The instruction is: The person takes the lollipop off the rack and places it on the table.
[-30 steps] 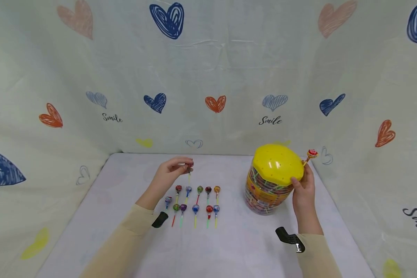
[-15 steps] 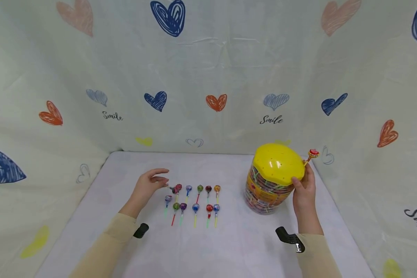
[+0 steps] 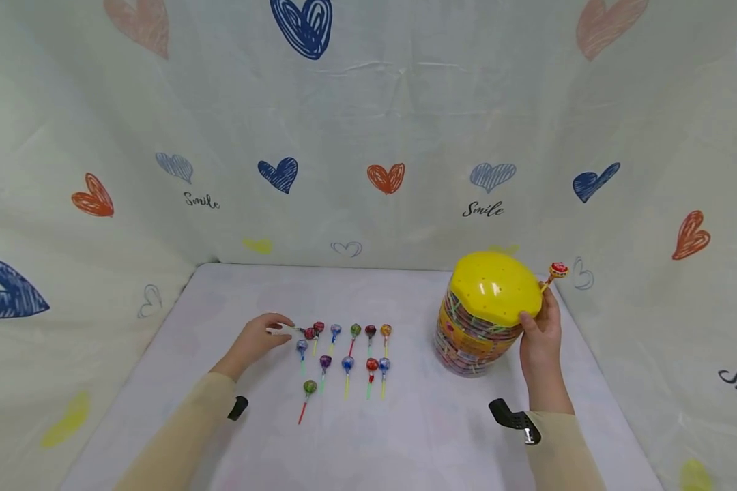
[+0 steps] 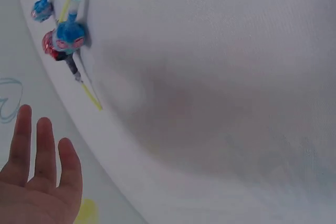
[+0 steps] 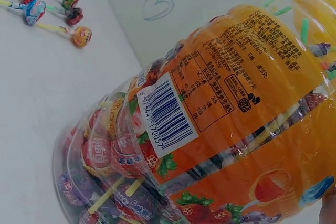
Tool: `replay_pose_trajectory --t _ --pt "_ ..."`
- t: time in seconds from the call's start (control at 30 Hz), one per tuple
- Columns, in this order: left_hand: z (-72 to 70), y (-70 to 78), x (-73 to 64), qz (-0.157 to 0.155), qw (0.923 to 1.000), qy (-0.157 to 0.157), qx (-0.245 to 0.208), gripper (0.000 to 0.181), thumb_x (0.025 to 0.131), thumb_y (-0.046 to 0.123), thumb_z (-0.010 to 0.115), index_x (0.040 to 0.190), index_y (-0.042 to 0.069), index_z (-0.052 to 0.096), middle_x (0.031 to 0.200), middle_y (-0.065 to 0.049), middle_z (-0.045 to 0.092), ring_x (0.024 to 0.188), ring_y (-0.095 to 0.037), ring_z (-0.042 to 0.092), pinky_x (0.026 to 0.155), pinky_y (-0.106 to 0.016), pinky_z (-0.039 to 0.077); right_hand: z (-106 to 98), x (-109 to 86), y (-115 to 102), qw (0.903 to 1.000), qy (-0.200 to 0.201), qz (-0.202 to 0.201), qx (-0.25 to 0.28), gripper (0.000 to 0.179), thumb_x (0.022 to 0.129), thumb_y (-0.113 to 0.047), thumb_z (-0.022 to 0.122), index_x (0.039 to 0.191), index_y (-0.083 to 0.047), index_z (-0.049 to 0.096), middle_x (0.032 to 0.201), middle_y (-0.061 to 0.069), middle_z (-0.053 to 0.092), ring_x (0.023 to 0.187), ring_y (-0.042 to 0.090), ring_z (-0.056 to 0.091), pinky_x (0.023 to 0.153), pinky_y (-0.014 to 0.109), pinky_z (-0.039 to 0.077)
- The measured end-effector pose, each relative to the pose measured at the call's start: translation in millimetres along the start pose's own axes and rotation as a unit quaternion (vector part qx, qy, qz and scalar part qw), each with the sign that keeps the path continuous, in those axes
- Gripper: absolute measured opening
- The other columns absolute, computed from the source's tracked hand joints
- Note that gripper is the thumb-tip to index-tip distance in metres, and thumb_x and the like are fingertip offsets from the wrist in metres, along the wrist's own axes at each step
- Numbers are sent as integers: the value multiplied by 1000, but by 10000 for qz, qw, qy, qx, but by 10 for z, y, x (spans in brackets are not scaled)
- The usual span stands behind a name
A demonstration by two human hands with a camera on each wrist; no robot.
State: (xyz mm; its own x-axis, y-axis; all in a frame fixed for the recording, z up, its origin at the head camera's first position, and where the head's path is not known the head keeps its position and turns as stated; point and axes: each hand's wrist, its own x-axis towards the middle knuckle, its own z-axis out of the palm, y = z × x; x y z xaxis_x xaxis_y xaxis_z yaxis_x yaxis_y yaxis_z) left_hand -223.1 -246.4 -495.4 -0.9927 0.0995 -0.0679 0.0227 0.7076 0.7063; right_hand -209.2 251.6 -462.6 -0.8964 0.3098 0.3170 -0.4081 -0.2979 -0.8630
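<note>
In the head view my left hand (image 3: 254, 344) hovers at the left end of the lollipops, fingers near the stick of a dark red lollipop (image 3: 309, 333) lying sideways. The left wrist view shows its fingers (image 4: 46, 153) straight and spread, apart from that lollipop's yellow stick (image 4: 92, 96). My right hand (image 3: 540, 341) grips a clear plastic jar (image 3: 471, 341) of lollipops near its yellow lid (image 3: 494, 286), thumb at the lid's edge. The jar leans to the right. Beside these fingers a red-and-yellow lollipop (image 3: 559, 270) sticks up, its lower stick end hidden.
Several lollipops lie in two rough rows on the white table (image 3: 405, 443), including an orange one (image 3: 385, 330) at the right end. A green lollipop (image 3: 310, 387) with a red stick lies nearer the front. A pale curtain (image 3: 319, 123) with printed hearts stands behind.
My left hand has let go of the dark red lollipop and moved left and nearer. The green lollipop with the red stick has shifted toward the front. My right hand keeps its grip.
</note>
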Motion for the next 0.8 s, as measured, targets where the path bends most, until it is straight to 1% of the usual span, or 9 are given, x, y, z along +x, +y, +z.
replay_pose_trajectory --t 0.1,0.13,0.23,0.33,0.43,0.57,0.63,0.7,0.8 --pt "106 5 77 -136 9986 -416 286 29 88 10 72 117 6 68 125 -14 60 114 -36 54 92 -52 47 0 9 -5 10000 -18 -38 71 59 95 -4 60 147 -9 34 150 5 37 134 19 36 112 24 25" --pt "143 4 102 -163 9978 -508 382 31 87 11 73 118 7 68 124 -13 61 113 -35 54 91 -51 47 1 12 -6 9999 -21 -42 99 59 95 -4 60 147 -9 34 150 5 38 134 19 37 112 24 25" --pt "231 14 158 -230 9958 -636 620 32 87 11 73 118 8 68 123 -11 62 114 -34 54 93 -50 46 -1 16 -7 9999 -26 -36 165 58 95 -2 59 147 -9 34 150 5 38 133 18 38 112 24 25" --pt "287 5 214 -300 9959 -532 663 28 88 11 72 115 8 69 123 -12 61 116 -35 52 97 -52 43 -9 18 -7 9999 -46 -31 162 59 95 -2 59 148 -9 33 150 5 37 133 18 38 112 24 25" --pt "329 3 285 -302 9965 -445 647 25 88 12 71 113 7 69 121 -14 62 115 -35 53 97 -53 42 -22 17 -6 9998 -89 -27 171 59 95 -3 60 148 -9 33 150 6 37 133 19 38 113 25 24" --pt "394 21 386 -379 9959 -418 708 25 88 14 72 111 4 68 113 -14 64 106 -32 58 93 -49 46 -35 9 1 9997 -109 -4 225 59 95 -6 61 147 -10 35 149 6 37 132 18 38 113 26 24" --pt "426 29 425 -473 9951 -402 766 25 87 14 73 110 3 67 109 -13 65 102 -30 59 90 -47 47 -38 5 7 9996 -110 0 247 58 95 -6 61 147 -11 36 149 6 38 132 19 38 113 26 23" --pt "452 27 455 -531 9945 -358 835 24 86 13 75 107 3 68 104 -11 65 97 -27 60 87 -45 49 -37 2 12 9996 -124 -22 247 57 95 -5 60 147 -11 36 149 6 38 132 19 38 114 26 23" --pt "464 34 470 -573 9945 -327 815 22 86 12 75 104 3 69 100 -10 65 92 -25 59 84 -43 49 -31 -2 11 9996 -167 -55 203 57 96 -3 58 148 -9 35 149 6 37 133 19 38 114 26 23"
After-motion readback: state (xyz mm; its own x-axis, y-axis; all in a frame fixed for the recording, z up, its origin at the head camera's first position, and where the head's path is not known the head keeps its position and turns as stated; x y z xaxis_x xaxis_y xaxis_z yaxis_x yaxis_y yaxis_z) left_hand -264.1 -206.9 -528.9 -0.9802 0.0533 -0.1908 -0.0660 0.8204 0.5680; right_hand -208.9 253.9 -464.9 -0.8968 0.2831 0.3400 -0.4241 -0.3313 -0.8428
